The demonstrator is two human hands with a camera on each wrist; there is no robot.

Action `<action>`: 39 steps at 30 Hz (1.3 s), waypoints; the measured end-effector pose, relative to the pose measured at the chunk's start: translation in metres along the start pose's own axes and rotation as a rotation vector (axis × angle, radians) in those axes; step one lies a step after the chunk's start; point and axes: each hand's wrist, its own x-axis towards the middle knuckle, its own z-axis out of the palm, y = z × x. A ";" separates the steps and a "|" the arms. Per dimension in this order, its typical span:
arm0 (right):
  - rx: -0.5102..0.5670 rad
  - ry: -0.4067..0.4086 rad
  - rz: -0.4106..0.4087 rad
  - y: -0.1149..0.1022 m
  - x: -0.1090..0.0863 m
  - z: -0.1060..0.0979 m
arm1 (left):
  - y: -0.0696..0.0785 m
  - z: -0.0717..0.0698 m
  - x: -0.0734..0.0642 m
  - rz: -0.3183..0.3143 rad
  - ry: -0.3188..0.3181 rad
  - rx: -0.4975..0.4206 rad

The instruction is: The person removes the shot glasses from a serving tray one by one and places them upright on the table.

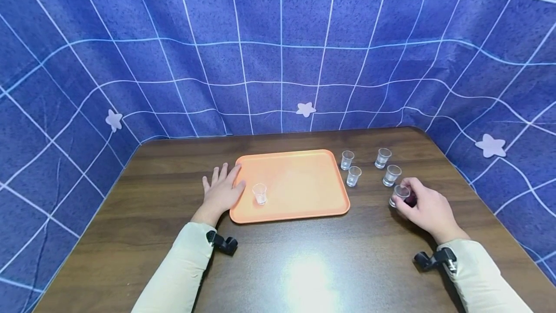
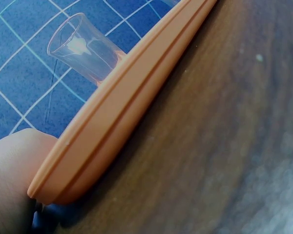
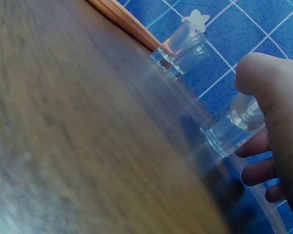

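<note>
My right hand [image 1: 427, 208] holds a small clear shot glass [image 1: 399, 196] by its sides, thumb on the near side and index finger on the far side. The right wrist view shows this glass [image 3: 229, 127] close over the wood, its upper part overlapped by the thumb. On the left, my left hand [image 1: 220, 193] lies with spread fingers against the left edge of an orange tray [image 1: 299, 187]. One shot glass [image 1: 259, 193] stands upright on the tray near that hand. The left wrist view has the tray's side wall [image 2: 107, 122] beside the hand, the glass [image 2: 85, 48] rising behind it.
Just right of the tray, two shot glasses [image 1: 354, 177] stand on the brown wooden table [image 1: 260, 264]. Two more glasses [image 1: 392, 176] stand further right, between these and my right hand. A blue curtain [image 1: 278, 62] with white grid lines and stars hangs behind and at the sides.
</note>
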 end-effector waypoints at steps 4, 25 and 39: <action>-0.006 -0.003 0.002 0.000 -0.001 -0.001 | 0.002 0.000 -0.001 0.004 0.005 -0.004; 0.013 0.215 -0.025 -0.008 0.006 0.000 | 0.003 0.000 -0.002 0.009 -0.003 -0.004; -0.056 0.439 -0.251 -0.058 0.026 0.027 | 0.000 -0.001 -0.001 0.010 -0.001 -0.002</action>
